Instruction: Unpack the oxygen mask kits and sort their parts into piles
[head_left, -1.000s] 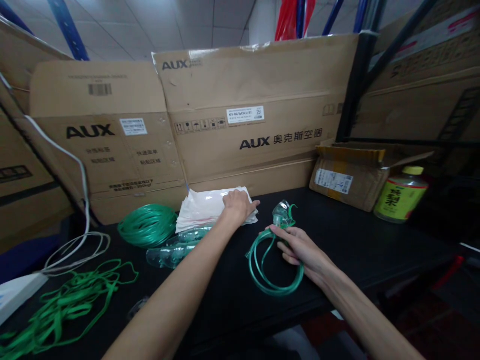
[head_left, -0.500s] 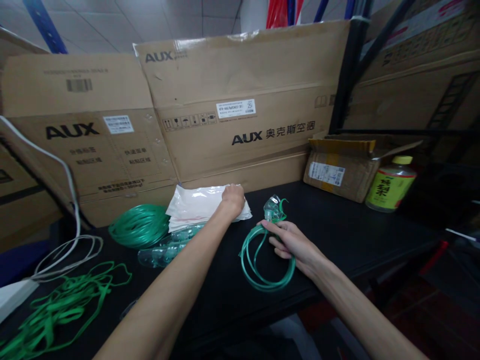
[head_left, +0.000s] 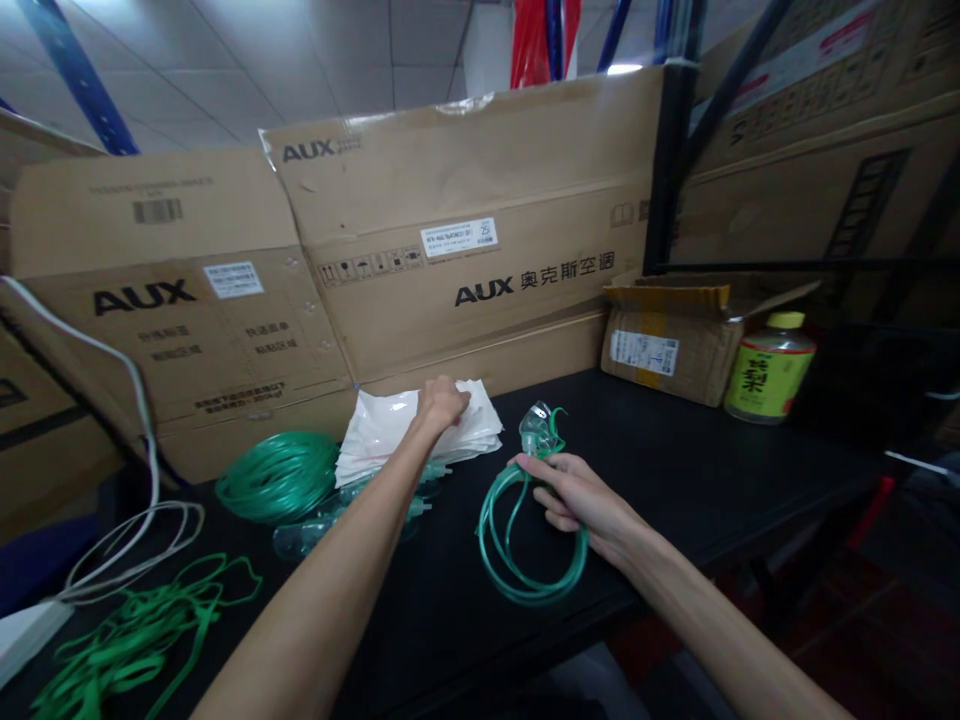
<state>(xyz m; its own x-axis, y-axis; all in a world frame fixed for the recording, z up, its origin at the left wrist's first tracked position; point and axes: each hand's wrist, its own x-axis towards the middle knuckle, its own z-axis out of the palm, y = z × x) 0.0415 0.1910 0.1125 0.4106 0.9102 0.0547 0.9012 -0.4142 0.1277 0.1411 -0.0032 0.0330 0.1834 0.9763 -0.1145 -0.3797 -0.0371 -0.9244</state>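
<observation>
My left hand point(head_left: 441, 402) rests on a stack of clear plastic bags point(head_left: 390, 433) at the back of the black table point(head_left: 720, 470), its fingers curled and pinching at the top bag. My right hand point(head_left: 574, 497) grips a coil of green tubing point(head_left: 517, 555) with a clear breathing mask point(head_left: 538, 430) at its far end, lying on the table. More clear masks point(head_left: 330, 510) lie just in front of the bag stack, under my left forearm.
A big coil of green tubing point(head_left: 277, 475) lies left of the bags. Loose green straps point(head_left: 142, 640) and a white cable point(head_left: 127, 530) lie at the near left. Cardboard AUX boxes point(head_left: 465, 230) wall the back. A small open carton point(head_left: 675, 340) and a yellow-labelled bottle point(head_left: 769, 380) stand at the right.
My left hand drew back a little on the bag stack and its fingers curled from flat into a pinch. The right hand kept its hold on the tubing.
</observation>
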